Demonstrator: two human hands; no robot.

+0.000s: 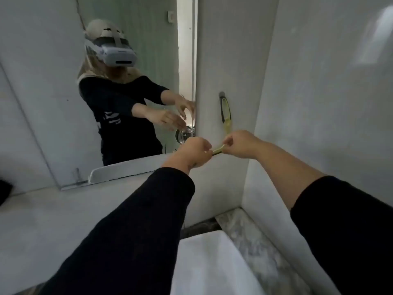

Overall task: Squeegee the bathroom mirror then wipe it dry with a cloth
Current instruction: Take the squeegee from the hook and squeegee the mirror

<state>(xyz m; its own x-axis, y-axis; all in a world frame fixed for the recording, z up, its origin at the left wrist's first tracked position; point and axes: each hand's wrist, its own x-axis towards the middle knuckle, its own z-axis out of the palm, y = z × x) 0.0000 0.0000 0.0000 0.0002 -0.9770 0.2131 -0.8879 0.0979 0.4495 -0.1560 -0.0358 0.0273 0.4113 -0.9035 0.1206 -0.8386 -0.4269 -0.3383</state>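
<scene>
A yellow-green squeegee (226,116) hangs by its looped handle from a dark hook (221,94) on the white wall panel right of the mirror (53,103). Its blade end points down and left, between my hands. My left hand (194,153) is closed around one end of the blade. The fingers of my right hand (239,143) pinch the other end. The mirror fills the upper left and reflects a person with a headset and both arms stretched out. No cloth is in view.
A white basin (212,262) sits at the bottom centre with a marbled ledge (251,241) to its right. A white wall corner (251,167) juts out on the right. A dark object (4,188) lies at the left edge.
</scene>
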